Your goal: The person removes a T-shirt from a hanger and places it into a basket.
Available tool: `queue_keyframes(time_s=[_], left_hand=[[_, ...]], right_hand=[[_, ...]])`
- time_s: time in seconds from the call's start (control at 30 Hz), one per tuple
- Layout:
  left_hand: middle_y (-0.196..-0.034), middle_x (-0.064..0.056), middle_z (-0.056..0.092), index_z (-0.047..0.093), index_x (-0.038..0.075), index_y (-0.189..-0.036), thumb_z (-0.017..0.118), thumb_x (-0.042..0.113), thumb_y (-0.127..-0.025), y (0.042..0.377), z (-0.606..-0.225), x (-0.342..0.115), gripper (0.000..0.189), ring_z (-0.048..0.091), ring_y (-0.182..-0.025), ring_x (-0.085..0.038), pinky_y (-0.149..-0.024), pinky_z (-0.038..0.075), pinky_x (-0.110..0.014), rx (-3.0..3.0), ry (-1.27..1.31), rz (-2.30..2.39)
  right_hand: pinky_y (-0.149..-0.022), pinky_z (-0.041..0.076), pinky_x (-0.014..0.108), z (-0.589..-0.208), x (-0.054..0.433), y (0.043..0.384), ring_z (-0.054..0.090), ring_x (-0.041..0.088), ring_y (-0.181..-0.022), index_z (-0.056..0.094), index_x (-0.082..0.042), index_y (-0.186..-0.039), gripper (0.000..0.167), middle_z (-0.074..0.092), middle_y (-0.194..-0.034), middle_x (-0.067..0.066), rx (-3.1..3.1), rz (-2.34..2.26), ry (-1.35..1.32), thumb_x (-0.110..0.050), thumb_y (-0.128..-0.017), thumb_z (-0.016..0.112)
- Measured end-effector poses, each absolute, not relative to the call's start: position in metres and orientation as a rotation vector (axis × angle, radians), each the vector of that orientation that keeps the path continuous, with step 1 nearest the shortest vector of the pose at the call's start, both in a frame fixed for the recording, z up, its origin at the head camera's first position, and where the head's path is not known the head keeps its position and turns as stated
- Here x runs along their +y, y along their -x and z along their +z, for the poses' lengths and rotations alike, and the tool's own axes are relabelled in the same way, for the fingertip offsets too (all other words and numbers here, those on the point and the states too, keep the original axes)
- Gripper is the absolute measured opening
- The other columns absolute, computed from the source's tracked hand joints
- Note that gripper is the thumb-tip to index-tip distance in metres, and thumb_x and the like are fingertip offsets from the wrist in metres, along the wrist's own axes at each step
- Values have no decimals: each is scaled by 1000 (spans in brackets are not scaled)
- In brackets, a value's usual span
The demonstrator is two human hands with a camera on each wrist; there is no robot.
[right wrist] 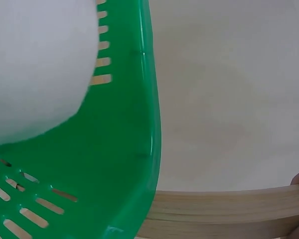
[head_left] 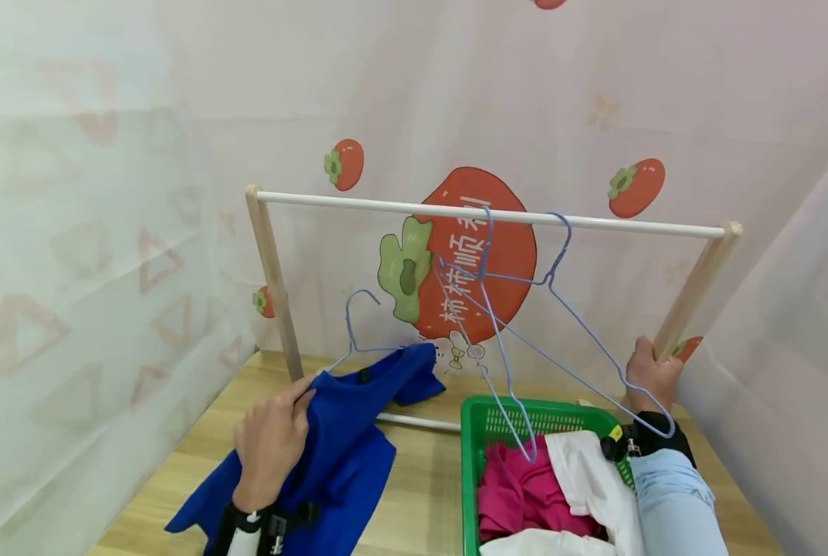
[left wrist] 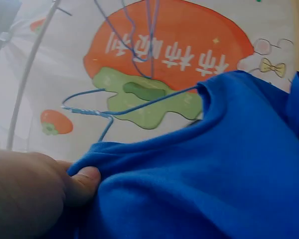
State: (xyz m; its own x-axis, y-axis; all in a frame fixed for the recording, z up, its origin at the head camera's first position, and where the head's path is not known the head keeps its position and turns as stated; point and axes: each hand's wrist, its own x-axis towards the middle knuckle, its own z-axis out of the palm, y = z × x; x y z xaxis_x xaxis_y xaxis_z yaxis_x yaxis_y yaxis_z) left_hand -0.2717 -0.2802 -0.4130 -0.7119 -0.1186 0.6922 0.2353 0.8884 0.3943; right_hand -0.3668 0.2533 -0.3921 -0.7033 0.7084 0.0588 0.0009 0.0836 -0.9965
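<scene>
Creased, vivid blue shirt [head_left: 341, 440], on thin hanger [head_left: 349, 326], left hand [head_left: 272, 436] pinching it, right hand [head_left: 653, 380] gripping wooden post [head_left: 695, 297]

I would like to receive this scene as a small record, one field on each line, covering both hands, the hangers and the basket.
Left hand: pinches the blue shirt near one shoulder
Right hand: grips the rack's right wooden post
Shirt's hanger: arms run into the neckline; hook off the rail
White rail: bears two bare blue hangers
Green basket: on the wooden table, holding pink cloth and white cloth
</scene>
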Motion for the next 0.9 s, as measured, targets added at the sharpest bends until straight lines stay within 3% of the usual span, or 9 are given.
queue_keyframes(time_s=[0.1,0.17,0.27,0.4,0.5,0.6,0.9], left_hand=[[-67,-9,68,80,23,-125,71,16,-101,272,-417,-284,27,43,-45,-11,-38,24,-27,-2328,82,-658],[-84,-14,78,79,20,-125,71,15,-101,272,-419,-288,26,55,-50,-17,-39,28,-28,-2346,71,-707],[-97,-18,81,79,15,-125,70,15,-102,272,-418,-294,25,66,-58,-27,-41,33,-30,-2367,59,-749],[-85,-14,79,77,17,-130,68,18,-103,278,-414,-294,28,64,-56,-24,-41,32,-31,-2404,62,-768],[-66,-6,66,75,20,-134,66,20,-105,280,-411,-291,30,51,-49,-13,-39,27,-31,-2444,60,-766],[-58,-2,56,74,18,-135,65,19,-105,280,-410,-290,32,45,-47,-12,-40,25,-29,-2470,62,-766],[-68,-6,68,76,21,-132,67,22,-104,280,-411,-290,29,51,-52,-14,-41,28,-32,-2468,54,-751]], right_hand=[[-77,40,33,-395,250,360,46,19,-83,46,-19,-110,25,48,-87,-3,-1831,1652,688,-42,-101,48],[-69,41,30,-397,248,359,48,17,-75,49,-17,-105,23,50,-76,-6,-1814,1672,651,-41,-101,49],[-62,42,26,-401,247,360,49,12,-64,49,-17,-102,21,50,-66,-9,-1781,1730,581,-38,-103,51],[-52,42,22,-399,249,360,48,10,-52,48,-16,-100,18,48,-58,-8,-1702,1786,482,-33,-104,52],[-49,41,21,-395,249,359,47,10,-49,48,-18,-103,15,47,-59,-7,-1674,1807,442,-32,-105,52],[-49,42,22,-393,247,357,47,10,-50,48,-20,-107,13,47,-60,-6,-1691,1828,453,-32,-106,52],[-52,43,20,-389,241,350,48,10,-53,47,-21,-110,10,48,-62,-6,-1691,1818,418,-29,-106,51]])
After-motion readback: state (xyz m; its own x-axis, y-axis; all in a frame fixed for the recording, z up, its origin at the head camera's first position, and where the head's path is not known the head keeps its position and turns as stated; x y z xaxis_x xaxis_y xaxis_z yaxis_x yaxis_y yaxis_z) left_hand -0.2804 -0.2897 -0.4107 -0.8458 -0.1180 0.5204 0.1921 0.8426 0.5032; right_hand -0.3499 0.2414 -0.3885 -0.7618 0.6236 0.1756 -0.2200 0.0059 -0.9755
